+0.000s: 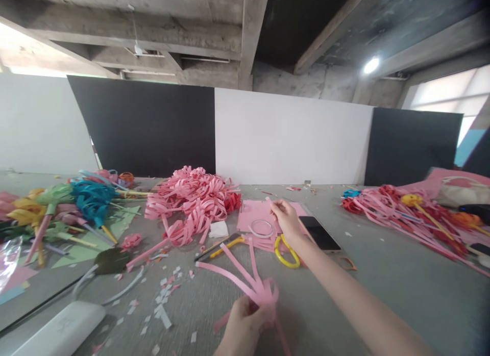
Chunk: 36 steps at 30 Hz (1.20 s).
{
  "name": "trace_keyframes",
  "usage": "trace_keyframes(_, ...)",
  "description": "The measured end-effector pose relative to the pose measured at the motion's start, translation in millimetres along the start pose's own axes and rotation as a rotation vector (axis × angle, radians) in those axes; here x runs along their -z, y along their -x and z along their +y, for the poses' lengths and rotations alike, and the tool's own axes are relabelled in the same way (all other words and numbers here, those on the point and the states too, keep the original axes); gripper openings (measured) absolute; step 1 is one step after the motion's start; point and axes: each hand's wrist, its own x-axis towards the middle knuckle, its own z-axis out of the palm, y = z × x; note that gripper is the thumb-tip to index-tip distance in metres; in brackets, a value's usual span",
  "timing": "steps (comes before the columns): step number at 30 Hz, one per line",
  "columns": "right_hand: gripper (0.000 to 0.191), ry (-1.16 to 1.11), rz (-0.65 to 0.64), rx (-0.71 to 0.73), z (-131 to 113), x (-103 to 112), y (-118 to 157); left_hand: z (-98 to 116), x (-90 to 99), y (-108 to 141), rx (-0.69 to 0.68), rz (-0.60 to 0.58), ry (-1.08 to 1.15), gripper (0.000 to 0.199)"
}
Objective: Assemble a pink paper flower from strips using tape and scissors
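Several slim pink strips (264, 293), splayed

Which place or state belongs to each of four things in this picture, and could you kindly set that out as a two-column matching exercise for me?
Column 1
1. Left hand
2. Phone
3. Lamp
4. Ring

Column 2
A. Lying on the pink sheets
B. Lit, at the ceiling
C. Holding pink strips
D. Dark-screened

Right pairs: 1-C, 2-D, 3-B, 4-A
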Motion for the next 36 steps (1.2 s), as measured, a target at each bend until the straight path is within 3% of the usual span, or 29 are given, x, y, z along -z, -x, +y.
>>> trace_keyframes(10,0.021,0.149,0.055,0.189,-57,-2,-6,7,-4.6,3,0.015,0.001,0.047,0.032)
trace_keyframes(15,0.015,0.531,-0.274,0.114,-75,5,-2,7,-4.5,3,0.014,-0.009,0.033,0.030)
trace_keyframes(18,0.008,0.735,-0.411,0.045,-68,12,8,8,-5.2,3,0.021,0.003,0.059,0.033)
trace_keyframes(22,0.020,0.957,-0.485,0.024,-53,25,25,10,-5.9,3,0.040,0.079,0.127,0.037)
trace_keyframes(27,0.023,1.225,-0.530,-0.016,-32,39,43,18,-6.2,4,0.072,0.161,0.030,0.028)
trace_keyframes(32,0.011,1.363,-0.615,-0.074,-18,46,58,33,-2.4,1,0.087,0.173,-0.083,0.018)
trace_keyframes(36,0.007,1.406,-0.662,-0.100,-12,48,63,36,2.8,-3,0.142,0.176,-0.109,0.031)
